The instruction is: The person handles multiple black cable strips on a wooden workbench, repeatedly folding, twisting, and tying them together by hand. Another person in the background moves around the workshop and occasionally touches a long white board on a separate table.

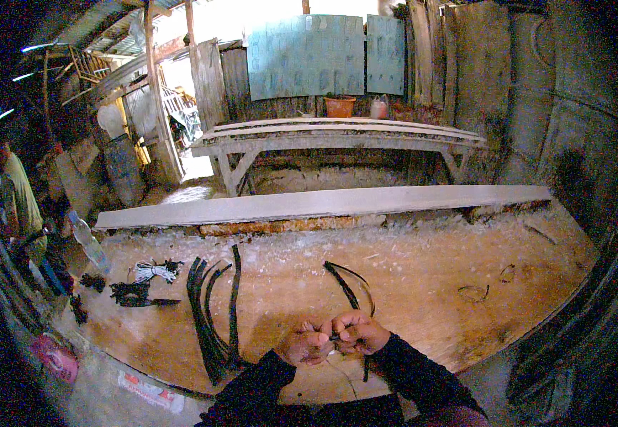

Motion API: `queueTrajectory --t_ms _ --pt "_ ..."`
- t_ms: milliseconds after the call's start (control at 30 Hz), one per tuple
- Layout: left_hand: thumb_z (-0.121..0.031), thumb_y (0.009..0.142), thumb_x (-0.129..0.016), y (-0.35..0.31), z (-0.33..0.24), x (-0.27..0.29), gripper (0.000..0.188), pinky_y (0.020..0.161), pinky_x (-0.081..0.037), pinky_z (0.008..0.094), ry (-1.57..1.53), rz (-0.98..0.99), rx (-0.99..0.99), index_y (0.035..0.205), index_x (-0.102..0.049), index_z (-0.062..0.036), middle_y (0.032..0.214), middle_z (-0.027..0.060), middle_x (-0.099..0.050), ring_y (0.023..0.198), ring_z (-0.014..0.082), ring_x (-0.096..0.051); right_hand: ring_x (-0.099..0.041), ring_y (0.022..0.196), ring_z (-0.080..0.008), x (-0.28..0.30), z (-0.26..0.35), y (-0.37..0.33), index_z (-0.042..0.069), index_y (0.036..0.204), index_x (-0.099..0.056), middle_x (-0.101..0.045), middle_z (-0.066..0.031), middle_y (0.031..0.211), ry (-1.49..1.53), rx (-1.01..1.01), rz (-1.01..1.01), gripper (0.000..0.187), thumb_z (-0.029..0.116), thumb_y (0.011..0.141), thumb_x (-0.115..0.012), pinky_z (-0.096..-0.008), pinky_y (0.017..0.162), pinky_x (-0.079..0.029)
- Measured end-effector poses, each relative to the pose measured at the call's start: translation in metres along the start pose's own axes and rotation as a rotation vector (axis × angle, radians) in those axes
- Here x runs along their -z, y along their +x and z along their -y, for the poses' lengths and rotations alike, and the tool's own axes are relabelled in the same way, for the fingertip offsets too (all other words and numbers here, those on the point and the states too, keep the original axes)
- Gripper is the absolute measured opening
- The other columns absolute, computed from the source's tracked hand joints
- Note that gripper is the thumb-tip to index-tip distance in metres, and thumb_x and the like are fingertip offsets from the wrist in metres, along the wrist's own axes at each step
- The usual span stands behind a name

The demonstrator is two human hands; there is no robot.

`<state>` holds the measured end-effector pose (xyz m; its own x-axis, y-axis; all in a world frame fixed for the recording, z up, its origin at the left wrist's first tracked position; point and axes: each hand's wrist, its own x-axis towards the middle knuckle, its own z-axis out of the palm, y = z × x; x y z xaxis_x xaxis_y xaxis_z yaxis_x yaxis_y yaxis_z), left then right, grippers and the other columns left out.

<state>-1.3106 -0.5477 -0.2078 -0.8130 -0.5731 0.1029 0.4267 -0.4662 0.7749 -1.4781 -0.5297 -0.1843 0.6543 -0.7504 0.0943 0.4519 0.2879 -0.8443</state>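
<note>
My left hand [305,344] and my right hand [361,333] meet above the near middle of the wooden table, fingers pinched together. Something small and dark sits between the fingertips, too tiny to name. A thin cord [345,372] trails down from under the left fingers. Beyond the right hand lie narrow black strips [343,283], partly covered by it; one strip end [366,368] shows below that hand. Left of my hands is a group of longer, curved black strips [206,324] lying lengthwise on the tabletop.
At the table's left are a white-and-black cord bundle [156,272], a dark bundle [129,292] and a clear plastic bottle [89,242]. A pale board [323,203] runs along the far edge. Thin loops [474,292] lie at right. Another person [20,192] is at far left.
</note>
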Motion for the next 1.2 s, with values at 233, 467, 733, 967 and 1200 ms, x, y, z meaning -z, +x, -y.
queueTrajectory --t_ms 233,467,733,967,1200 --pt "-0.019 0.07 -0.057 -0.013 0.005 -0.016 0.019 0.027 -0.024 0.0233 -0.058 0.005 0.0 0.064 -0.043 -0.0065 0.041 0.0009 -0.035 0.03 0.0095 -0.031 -0.028 0.038 -0.0091 -0.015 -0.002 -0.006 0.006 0.059 -0.041 -0.033 0.0006 0.049 0.241 0.012 0.173 0.023 0.016 0.069 -0.058 -0.0232 0.036 -0.021" --pt "-0.022 0.07 -0.056 -0.016 0.009 -0.009 0.022 0.028 -0.027 0.0244 -0.046 0.004 -0.005 0.059 -0.045 -0.0068 0.04 0.0028 -0.037 0.031 0.0113 -0.034 -0.03 0.039 -0.01 -0.02 0.0 -0.008 0.006 0.062 -0.041 -0.031 0.001 0.047 0.225 -0.045 0.122 0.025 0.021 0.071 -0.059 -0.0237 0.036 -0.024" --pt "-0.037 0.07 -0.06 0.019 -0.009 -0.002 0.043 0.071 -0.042 0.0267 0.376 -0.388 -0.549 0.097 -0.051 -0.0056 0.077 0.0064 -0.052 0.078 0.0166 -0.051 -0.05 0.059 -0.0149 -0.001 0.006 0.021 0.01 0.076 -0.045 -0.049 -0.0019 0.064 -0.03 0.314 -0.508 0.015 0.022 0.078 -0.054 -0.0265 0.05 -0.04" --pt "-0.016 0.058 -0.073 0.037 0.013 0.015 0.045 0.076 -0.041 0.0293 1.206 -0.562 -0.703 0.095 -0.052 -0.0028 0.082 0.0063 -0.053 0.087 0.0197 -0.049 -0.055 0.074 -0.0151 0.02 0.0 0.022 0.008 0.086 -0.048 -0.056 -0.0065 0.078 0.088 0.335 -0.456 0.011 0.015 0.079 -0.053 -0.0259 0.062 -0.046" --pt "-0.006 0.057 -0.069 0.034 0.013 0.028 0.033 0.067 -0.044 0.0283 1.345 -0.674 -0.703 0.085 -0.051 -0.0035 0.076 0.0074 -0.053 0.074 0.0192 -0.053 -0.056 0.071 -0.0153 0.001 0.0 0.022 0.008 0.089 -0.047 -0.056 -0.006 0.082 0.128 0.294 -0.351 0.012 0.01 0.078 -0.053 -0.0243 0.058 -0.045"
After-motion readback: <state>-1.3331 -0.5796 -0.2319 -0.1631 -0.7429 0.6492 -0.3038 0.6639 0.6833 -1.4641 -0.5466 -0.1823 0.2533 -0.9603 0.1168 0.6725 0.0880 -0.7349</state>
